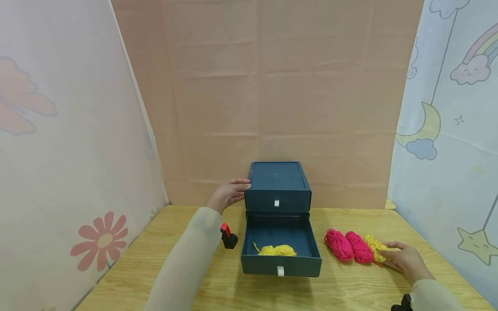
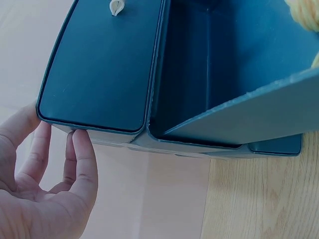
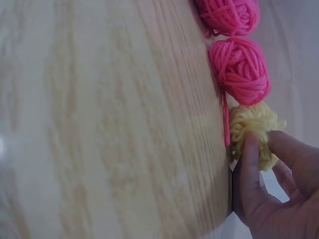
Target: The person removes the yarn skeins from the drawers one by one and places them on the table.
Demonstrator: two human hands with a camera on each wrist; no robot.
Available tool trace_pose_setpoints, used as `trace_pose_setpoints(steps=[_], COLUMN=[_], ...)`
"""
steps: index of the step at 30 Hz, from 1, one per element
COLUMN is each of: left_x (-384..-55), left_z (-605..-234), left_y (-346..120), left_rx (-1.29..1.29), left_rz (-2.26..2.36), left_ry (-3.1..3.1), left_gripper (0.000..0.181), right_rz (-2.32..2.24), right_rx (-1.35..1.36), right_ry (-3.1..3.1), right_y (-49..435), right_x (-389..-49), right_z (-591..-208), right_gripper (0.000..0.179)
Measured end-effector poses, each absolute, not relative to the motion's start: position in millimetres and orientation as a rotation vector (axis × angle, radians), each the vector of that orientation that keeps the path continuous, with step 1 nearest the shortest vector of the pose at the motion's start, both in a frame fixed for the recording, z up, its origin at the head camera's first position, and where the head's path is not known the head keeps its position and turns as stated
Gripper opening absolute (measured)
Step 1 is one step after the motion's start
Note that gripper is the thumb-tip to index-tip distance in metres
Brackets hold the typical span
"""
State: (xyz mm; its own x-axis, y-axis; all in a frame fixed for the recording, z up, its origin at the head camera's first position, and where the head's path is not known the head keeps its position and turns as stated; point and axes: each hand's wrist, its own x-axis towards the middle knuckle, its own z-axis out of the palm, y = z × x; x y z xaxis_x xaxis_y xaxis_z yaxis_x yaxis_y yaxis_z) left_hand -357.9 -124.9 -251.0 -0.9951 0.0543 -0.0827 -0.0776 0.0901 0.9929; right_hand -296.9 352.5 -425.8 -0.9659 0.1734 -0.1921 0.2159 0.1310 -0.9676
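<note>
While the right sleeve (image 1: 433,297) reaches in at the near right, a small black device (image 1: 404,303) beside its cuff, the left sleeve (image 1: 183,268) stretches long across the wooden table (image 1: 218,283). And here's the right hand (image 1: 404,259), fingers bent and pinching a yellow yarn ball (image 1: 374,246), the outermost of a row right of the drawer! Just beside it sits one pink yarn ball (image 1: 359,247), a loose strand trailing on the table, and next to that a second pink yarn ball (image 1: 339,245). Over in the middle, the lower drawer (image 1: 260,264) stands pulled well out, white tab in front, with a yellow yarn bundle (image 1: 278,250) lying inside, close behind the front panel. Left of the drawer, a black-and-red device (image 1: 228,237) shows near the left cuff. Farther back, the left hand (image 1: 229,193) is loosely spread, fingertips against the left side of the dark blue cabinet (image 1: 278,177), not wrapped round anything; the upper drawer (image 1: 258,200) is pushed in. Behind it all rises creased brown paper (image 1: 330,86), flanked by a flowered curtain (image 1: 128,142) on the left and a moon-and-star curtain (image 1: 459,181) on the right.
</note>
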Motion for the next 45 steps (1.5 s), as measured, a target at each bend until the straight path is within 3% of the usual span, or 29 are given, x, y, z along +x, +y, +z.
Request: trace_pose_setpoints(steps=[6,17,32,45], left_x=[-358.0,-359.5,-356.4,-355.8], left_z=[-251.4,-252.1,-252.3,-252.0], left_y=[-125.2,-126.0,-126.3,-126.2], left_rx=[-0.023,-0.027,-0.022,-0.020], left_rz=[2.054,2.056,2.051,2.038], left_ry=[2.261,2.260,2.268,2.284], left_gripper=[0.025,0.025,0.024,0.025], right_rz=[-1.992,-1.983,-1.919,-1.667], right_rx=[0.424,0.408,0.401,0.241], right_ry=[2.291,2.216,2.261,2.425], right_y=[348.4,349.1,350.0,361.2], right_x=[-294.4,-295.7,-294.0,-287.8], right_z=[-421.4,-419.1,-419.6,-403.6], right_gripper=[0.070,0.084,0.085,0.083])
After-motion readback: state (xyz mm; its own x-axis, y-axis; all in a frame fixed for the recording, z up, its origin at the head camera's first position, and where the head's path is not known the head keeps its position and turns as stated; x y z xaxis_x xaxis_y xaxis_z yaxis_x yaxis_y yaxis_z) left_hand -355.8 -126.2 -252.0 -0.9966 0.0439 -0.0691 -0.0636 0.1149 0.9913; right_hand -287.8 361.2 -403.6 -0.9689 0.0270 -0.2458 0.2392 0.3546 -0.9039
